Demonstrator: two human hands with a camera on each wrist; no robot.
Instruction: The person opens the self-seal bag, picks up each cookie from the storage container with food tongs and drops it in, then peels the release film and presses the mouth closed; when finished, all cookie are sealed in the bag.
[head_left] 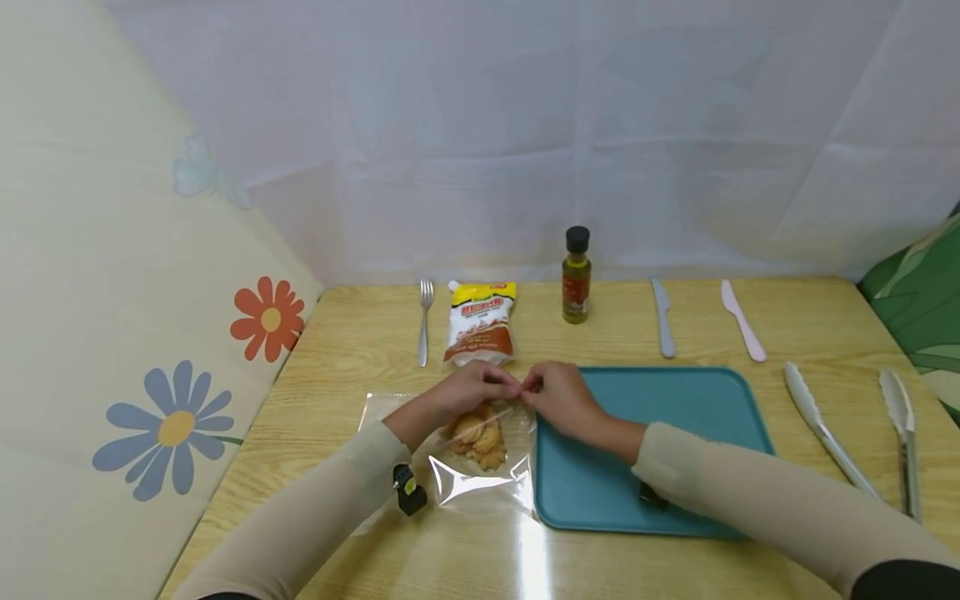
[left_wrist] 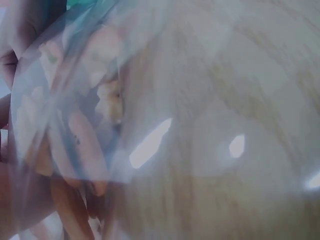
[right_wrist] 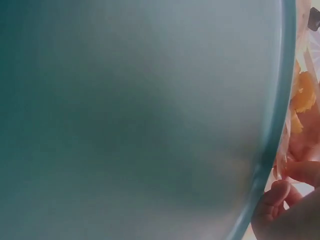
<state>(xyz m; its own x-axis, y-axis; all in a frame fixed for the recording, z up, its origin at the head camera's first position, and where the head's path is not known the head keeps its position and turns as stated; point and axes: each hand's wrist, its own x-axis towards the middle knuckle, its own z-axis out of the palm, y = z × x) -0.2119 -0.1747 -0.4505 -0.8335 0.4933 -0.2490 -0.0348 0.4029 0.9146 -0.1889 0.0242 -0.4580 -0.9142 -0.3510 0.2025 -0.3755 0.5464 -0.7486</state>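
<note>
A clear plastic bag (head_left: 480, 498) with cookies (head_left: 480, 437) inside lies on the table, just left of the teal tray (head_left: 667, 404). My left hand (head_left: 474, 390) reaches across the bag and pinches its far edge near the right corner. Fingertip to fingertip with it, my right hand (head_left: 564, 400) pinches the same edge over the tray's far left corner. In the left wrist view, shiny film (left_wrist: 150, 105) covers most of the picture. The right wrist view shows curled fingers (right_wrist: 277, 200) at the film, beside the tray's rim.
Behind the hands stand a white, yellow and brown packet (head_left: 480, 321) and a dark-capped bottle (head_left: 576, 279). A fork (head_left: 424, 321) lies left of the packet. Grey (head_left: 663, 321) and pink (head_left: 742, 321) knives lie at the back right. Metal tongs (head_left: 825, 429) spread along the right side.
</note>
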